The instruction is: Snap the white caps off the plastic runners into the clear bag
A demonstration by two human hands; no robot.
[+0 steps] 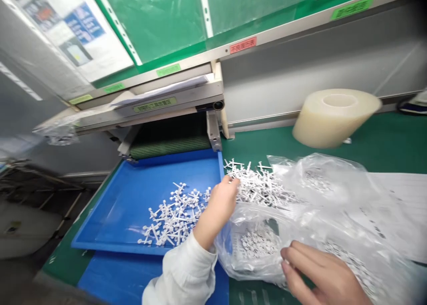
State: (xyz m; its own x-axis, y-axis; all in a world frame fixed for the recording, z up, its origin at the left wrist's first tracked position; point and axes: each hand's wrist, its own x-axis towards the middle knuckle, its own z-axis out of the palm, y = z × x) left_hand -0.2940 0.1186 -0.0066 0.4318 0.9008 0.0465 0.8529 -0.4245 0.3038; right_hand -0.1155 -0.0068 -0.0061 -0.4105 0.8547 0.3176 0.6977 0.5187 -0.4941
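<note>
One film roll (pixel 335 118) stands behind plastic bags (pixel 328 180).

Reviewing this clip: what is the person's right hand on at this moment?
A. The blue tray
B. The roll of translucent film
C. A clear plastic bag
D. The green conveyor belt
C: the right hand lies at the lower right on the clear plastic bag, away from the blue tray.
</note>
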